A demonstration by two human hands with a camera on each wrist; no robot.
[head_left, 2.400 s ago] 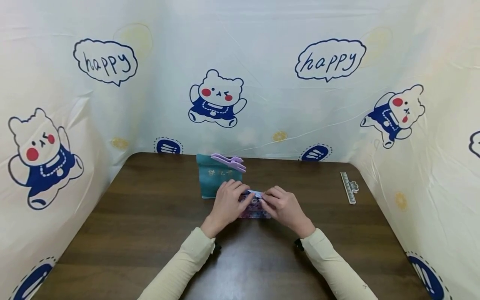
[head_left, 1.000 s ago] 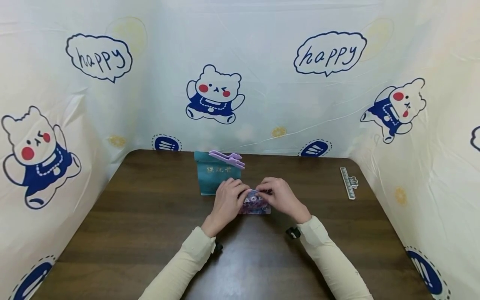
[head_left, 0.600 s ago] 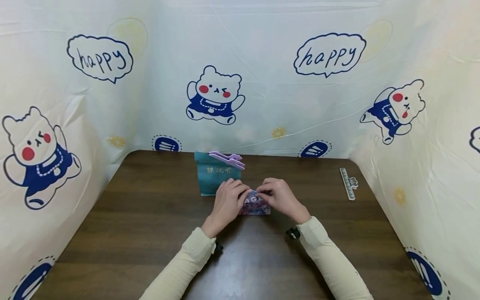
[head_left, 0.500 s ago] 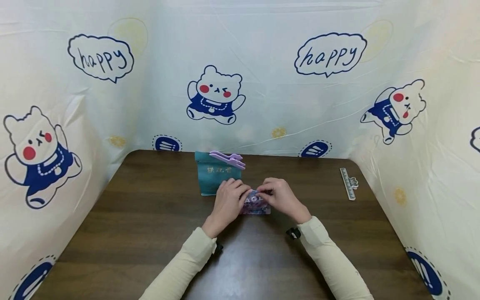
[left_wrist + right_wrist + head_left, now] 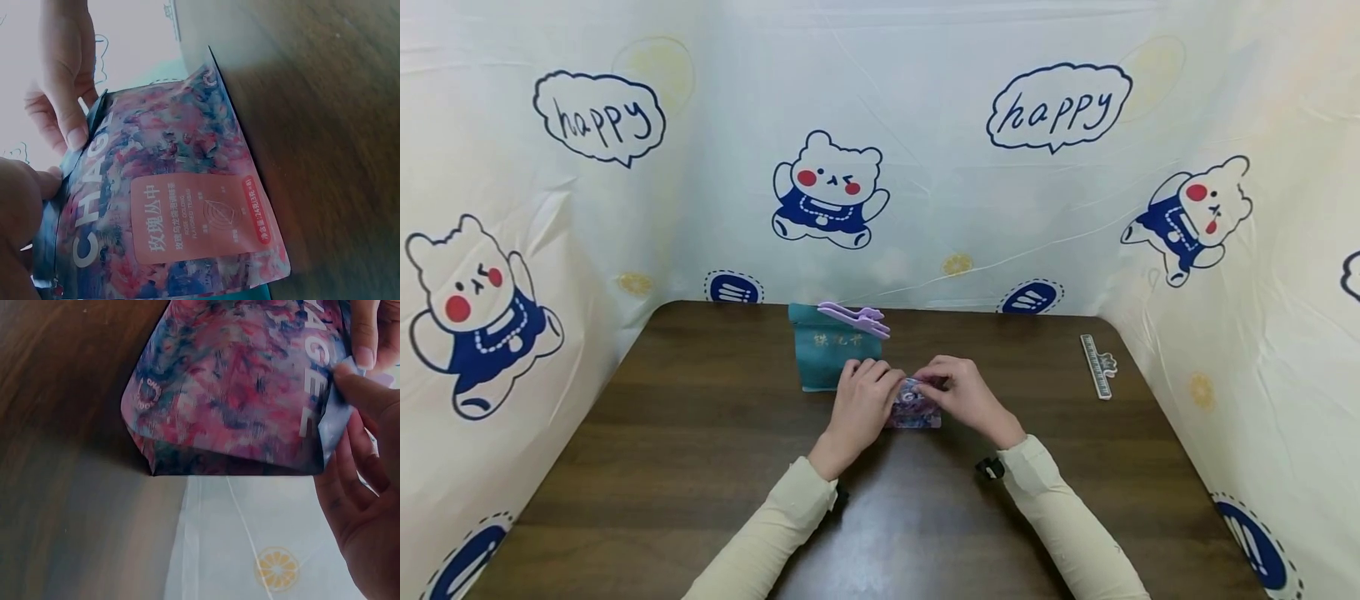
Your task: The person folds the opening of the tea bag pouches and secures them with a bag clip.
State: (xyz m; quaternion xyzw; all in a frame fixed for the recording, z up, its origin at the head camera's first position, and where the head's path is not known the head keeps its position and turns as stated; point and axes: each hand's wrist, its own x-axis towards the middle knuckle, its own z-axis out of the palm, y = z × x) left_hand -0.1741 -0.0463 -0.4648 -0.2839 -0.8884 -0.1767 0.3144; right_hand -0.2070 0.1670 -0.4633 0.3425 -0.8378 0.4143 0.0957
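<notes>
A tea pouch (image 5: 915,407) with a pink, purple and blue floral print stands upright on the table in the head view. In the left wrist view its front shows white CHAGEE lettering and a pink label (image 5: 200,219). The top edge is folded over, and its silvery underside (image 5: 336,419) shows in the right wrist view. My left hand (image 5: 862,404) pinches the left part of this fold. With thumb and fingers, my right hand (image 5: 966,396) pinches the fold's right part. Just behind my left hand stands a teal pouch (image 5: 820,358) with gold characters and a purple clip (image 5: 855,318) across its top.
A white ruler-like clip (image 5: 1097,368) with a crown-shaped grip lies at the right of the dark wooden table (image 5: 700,433). A pale curtain (image 5: 925,100) printed with bears closes off the back and both sides.
My right hand has risen slightly from the pouch's front to its top corner, uncovering the lettering. Lately my left hand has shifted a little to the right along the fold.
</notes>
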